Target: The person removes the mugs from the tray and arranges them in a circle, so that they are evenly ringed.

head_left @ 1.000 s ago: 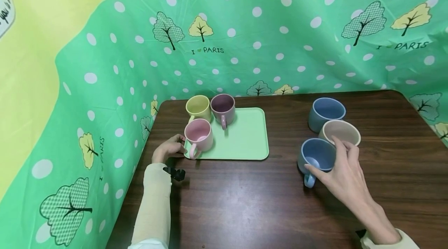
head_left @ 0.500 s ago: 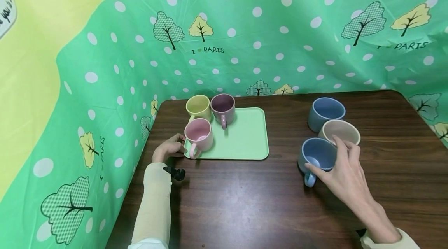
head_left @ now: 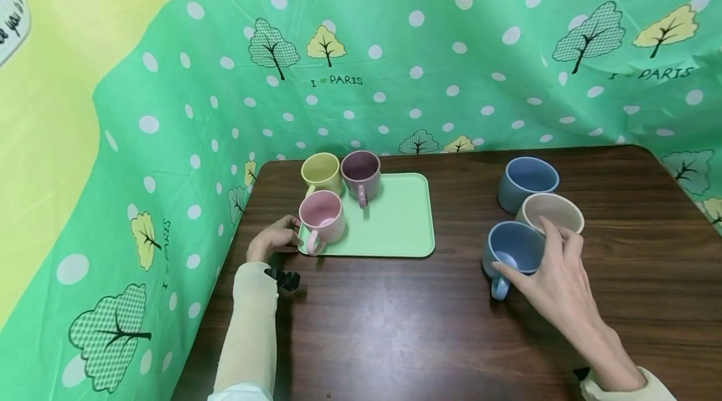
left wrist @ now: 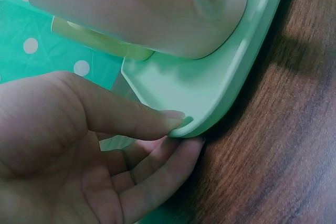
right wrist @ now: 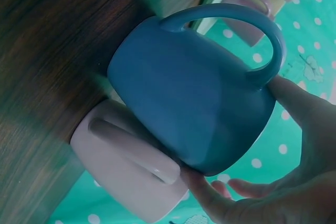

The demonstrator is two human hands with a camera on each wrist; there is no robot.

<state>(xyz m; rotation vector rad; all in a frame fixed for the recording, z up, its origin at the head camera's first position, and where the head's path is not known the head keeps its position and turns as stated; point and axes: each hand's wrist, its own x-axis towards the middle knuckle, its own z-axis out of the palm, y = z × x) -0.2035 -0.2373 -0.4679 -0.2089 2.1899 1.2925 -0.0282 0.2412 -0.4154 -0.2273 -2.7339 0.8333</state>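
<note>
Right of centre in the head view, the nearer blue mug (right wrist: 194, 93) is pinched by the right hand (head_left: 558, 282), the thumb being set at the rim beside the handle and the fingers at the opposite side, next to the beige mug (head_left: 555, 210). The step in hand is judged to be the grasping of this mug; for the next move, a straight lift seems called for, with the beige mug just beside it left unknocked. The gripped mug is seen upright, smooth and plain blue, its looped handle turned toward the bottom of the frame; whether its base is fully borne by the table (head_left: 395, 332) cannot be told. Farther up, another blue mug (head_left: 516, 193) is placed. At centre left, a corner of the green tray (head_left: 395, 222) is pinched by the left hand (head_left: 273, 240), probably as a steadying hold. At the tray's left end, a pink mug (head_left: 334, 229), a yellow mug (head_left: 323, 169) and a purple mug (head_left: 365, 180) are grouped.
</note>
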